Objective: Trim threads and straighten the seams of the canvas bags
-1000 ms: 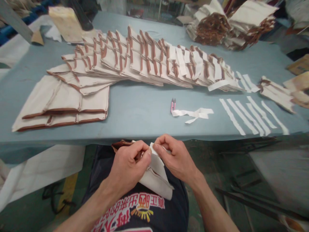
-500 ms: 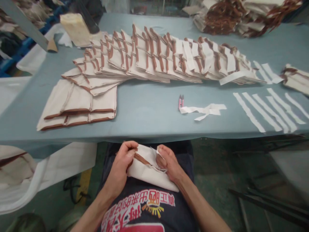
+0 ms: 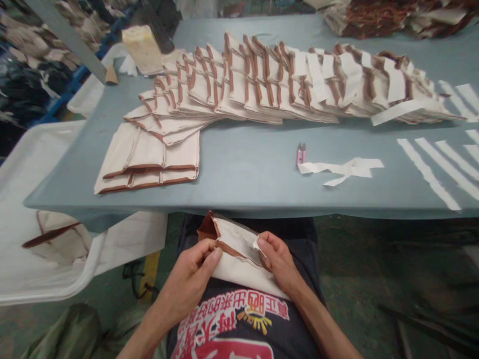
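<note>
Hands pinching a cloth pouch over the lap

Left hand (image 3: 194,271) and right hand (image 3: 275,259) each clamp the brown-trimmed pouch (image 3: 234,244), near the table (image 3: 243,169) edge; likely light, limp fabric, best gripped along its stiffer trim.

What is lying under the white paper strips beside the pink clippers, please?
Only the blue table shows under the white strips. One end touches the pink clippers. Where strips cross, anything beneath them is covered.

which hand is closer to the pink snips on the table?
Right. The right hand sits below the snips, slightly to their left, under the table edge. The left hand is further left. Both hold the cloth bag in the lap.
</note>
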Demonstrator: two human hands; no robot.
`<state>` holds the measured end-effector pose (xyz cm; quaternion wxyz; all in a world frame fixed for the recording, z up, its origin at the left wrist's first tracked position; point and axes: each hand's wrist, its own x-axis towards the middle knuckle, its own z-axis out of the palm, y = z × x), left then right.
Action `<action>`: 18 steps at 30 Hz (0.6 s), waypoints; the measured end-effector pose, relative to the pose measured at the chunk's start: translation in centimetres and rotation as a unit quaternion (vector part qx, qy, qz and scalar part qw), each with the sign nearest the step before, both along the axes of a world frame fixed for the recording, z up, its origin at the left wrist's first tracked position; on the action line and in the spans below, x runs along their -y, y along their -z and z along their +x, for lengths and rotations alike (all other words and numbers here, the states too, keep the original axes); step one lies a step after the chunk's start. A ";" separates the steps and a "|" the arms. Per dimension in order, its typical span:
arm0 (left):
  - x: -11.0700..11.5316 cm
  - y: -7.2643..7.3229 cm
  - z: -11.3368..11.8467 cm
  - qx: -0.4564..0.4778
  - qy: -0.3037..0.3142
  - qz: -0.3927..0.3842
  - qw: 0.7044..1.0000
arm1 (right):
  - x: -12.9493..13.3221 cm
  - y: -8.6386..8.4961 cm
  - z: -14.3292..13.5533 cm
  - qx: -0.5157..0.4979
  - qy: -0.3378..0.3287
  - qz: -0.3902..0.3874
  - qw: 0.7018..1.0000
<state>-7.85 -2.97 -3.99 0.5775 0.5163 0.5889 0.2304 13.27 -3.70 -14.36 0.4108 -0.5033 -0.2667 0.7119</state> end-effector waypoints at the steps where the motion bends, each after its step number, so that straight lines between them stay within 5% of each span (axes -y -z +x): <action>1: -0.3 -0.3 0.0 0.000 0.017 0.008 1.000 | -0.1 -0.7 0.2 0.016 0.000 0.007 1.000; 11: -2.4 -2.3 1.7 0.034 0.052 0.123 0.990 | -1.6 -13.1 0.1 0.127 -0.054 0.107 0.985; 18: -3.4 -3.5 2.9 0.051 0.039 0.166 0.984 | -3.7 -15.0 -0.9 0.188 -0.036 0.152 0.970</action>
